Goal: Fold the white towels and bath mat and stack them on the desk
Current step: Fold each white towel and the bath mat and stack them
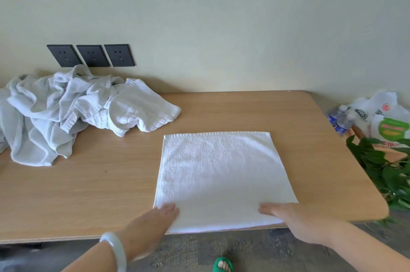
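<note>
On the desk (pixel 288 121), both flat hands, left hand (pixel 153 227) and right hand (pixel 295 223), press the soft, light towel (pixel 221 174); probably best lifted by its near corners.

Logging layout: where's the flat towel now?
Head view: the flat towel lies right of centre on the desk, at its near edge, right of the crumpled pile.

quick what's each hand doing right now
Left hand: open, fingers flat on the near left corner of the towel.
Right hand: open, fingers flat on the towel's near right corner.
</note>
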Tool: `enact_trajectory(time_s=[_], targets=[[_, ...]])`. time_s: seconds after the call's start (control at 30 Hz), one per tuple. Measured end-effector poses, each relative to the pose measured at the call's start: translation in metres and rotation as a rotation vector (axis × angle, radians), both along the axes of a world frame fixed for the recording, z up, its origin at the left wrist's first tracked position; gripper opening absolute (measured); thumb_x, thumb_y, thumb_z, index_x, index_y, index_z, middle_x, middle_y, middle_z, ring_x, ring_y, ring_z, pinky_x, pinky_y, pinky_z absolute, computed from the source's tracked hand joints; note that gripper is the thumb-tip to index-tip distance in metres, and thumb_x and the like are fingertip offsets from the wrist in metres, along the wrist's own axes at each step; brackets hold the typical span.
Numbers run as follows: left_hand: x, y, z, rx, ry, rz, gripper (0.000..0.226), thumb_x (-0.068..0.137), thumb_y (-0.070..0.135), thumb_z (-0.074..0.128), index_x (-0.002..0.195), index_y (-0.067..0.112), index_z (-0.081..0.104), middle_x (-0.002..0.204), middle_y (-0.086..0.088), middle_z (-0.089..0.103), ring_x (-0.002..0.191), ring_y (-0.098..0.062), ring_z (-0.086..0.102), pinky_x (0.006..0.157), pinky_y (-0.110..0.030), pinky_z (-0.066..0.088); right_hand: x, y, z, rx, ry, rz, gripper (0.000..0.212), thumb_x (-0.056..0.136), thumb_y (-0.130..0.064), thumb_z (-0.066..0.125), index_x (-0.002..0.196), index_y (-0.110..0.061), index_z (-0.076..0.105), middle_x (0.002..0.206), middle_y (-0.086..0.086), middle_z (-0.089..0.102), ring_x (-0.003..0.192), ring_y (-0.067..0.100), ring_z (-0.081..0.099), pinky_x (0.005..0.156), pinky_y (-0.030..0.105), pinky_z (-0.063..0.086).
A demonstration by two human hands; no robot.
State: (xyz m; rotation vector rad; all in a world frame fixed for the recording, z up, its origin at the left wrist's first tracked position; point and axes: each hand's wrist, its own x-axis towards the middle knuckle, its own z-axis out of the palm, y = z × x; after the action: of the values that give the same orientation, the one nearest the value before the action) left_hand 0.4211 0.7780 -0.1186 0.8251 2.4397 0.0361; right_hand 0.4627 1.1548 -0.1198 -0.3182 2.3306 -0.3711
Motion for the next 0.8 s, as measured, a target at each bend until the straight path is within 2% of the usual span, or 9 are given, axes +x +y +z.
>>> enact_trajectory(time_s=[0.1,0.13,0.2,0.27,0.4,0.53,0.67,0.73,0.8], targets=[[-0.013,-0.009,0.03,-0.018,-0.316,0.102,0.066,0.096,-0.001,0.031,0.146,0.041,0.034,0.151,0.015,0.038,0.14,-0.012,0.035,0.117,-0.036,0.025,-0.014,0.0,0.026,0.005,-0.143,0.031,0.041,0.097,-0.005,0.031,0.119,-0.024,0.06,0.118,-0.007,0.061,0.098,0.006,0.056,0.085,0.023,0.045],[-0.021,-0.014,0.038,-0.018,-0.407,0.148,0.063,0.092,-0.002,0.035,0.134,0.041,0.05,0.137,0.016,0.054,0.13,-0.012,0.046,0.111,-0.035,0.033,-0.021,0.002,0.033,-0.016,-0.168,0.016,0.02,0.096,-0.012,0.04,0.095,-0.012,0.06,0.086,-0.004,0.057,0.071,0.004,0.049,0.064,0.019,0.038],[-0.042,-0.024,0.048,0.073,-0.57,0.244,0.045,0.079,0.001,0.046,0.094,0.037,0.069,0.094,0.014,0.069,0.1,-0.012,0.06,0.092,-0.028,0.043,-0.038,0.012,0.042,-0.113,-0.198,-0.087,0.025,0.091,-0.028,0.058,0.073,-0.013,0.05,0.065,-0.006,0.042,0.053,0.005,0.035,0.053,0.021,0.024],[-0.065,-0.037,0.047,0.316,-0.625,0.491,0.038,0.07,0.01,0.058,0.096,0.035,0.072,0.094,0.016,0.073,0.098,-0.008,0.063,0.092,-0.03,0.045,-0.055,0.025,0.045,-0.283,-0.162,-0.31,0.026,0.086,-0.038,0.067,0.079,-0.014,0.063,0.072,-0.006,0.061,0.062,0.006,0.054,0.06,0.023,0.036],[-0.092,-0.039,0.009,0.88,-0.559,1.103,0.03,0.083,0.004,0.069,0.113,0.004,0.067,0.102,-0.012,0.074,0.091,-0.025,0.069,0.08,-0.036,0.056,-0.08,0.035,0.021,-0.644,0.031,-0.846,0.039,0.069,-0.044,0.077,0.092,-0.014,0.074,0.094,0.005,0.073,0.087,0.021,0.07,0.077,0.032,0.047],[-0.086,-0.017,-0.034,0.836,-0.372,1.258,0.014,0.095,0.014,0.06,0.105,0.012,0.07,0.091,-0.012,0.075,0.086,-0.035,0.071,0.078,-0.05,0.058,-0.085,0.027,-0.022,-0.722,-0.045,-1.111,0.019,0.087,-0.021,0.069,0.102,-0.008,0.069,0.096,0.012,0.074,0.088,0.03,0.072,0.081,0.043,0.054],[-0.083,-0.009,-0.045,0.853,-0.133,1.276,0.019,0.092,0.036,0.059,0.101,0.022,0.069,0.092,-0.009,0.073,0.084,-0.031,0.068,0.07,-0.042,0.05,-0.093,0.023,-0.037,-0.524,0.363,-1.071,0.02,0.093,-0.031,0.061,0.079,-0.018,0.056,0.071,-0.003,0.056,0.073,0.021,0.055,0.067,0.035,0.038],[-0.09,-0.006,-0.039,0.834,0.023,1.259,0.041,0.089,0.044,0.06,0.116,0.012,0.062,0.104,-0.013,0.068,0.099,-0.035,0.063,0.079,-0.044,0.047,-0.105,0.018,-0.027,-0.538,0.509,-1.086,0.012,0.094,-0.029,0.06,0.087,-0.027,0.05,0.072,-0.011,0.045,0.079,0.015,0.047,0.071,0.031,0.035],[-0.106,-0.001,-0.034,0.78,0.156,1.27,0.033,0.094,0.034,0.06,0.112,0.006,0.06,0.103,-0.016,0.066,0.1,-0.038,0.058,0.076,-0.042,0.042,-0.119,0.014,-0.024,-0.537,0.603,-1.112,0.019,0.091,-0.041,0.059,0.081,-0.03,0.047,0.067,-0.013,0.037,0.068,0.01,0.041,0.063,0.028,0.032]])
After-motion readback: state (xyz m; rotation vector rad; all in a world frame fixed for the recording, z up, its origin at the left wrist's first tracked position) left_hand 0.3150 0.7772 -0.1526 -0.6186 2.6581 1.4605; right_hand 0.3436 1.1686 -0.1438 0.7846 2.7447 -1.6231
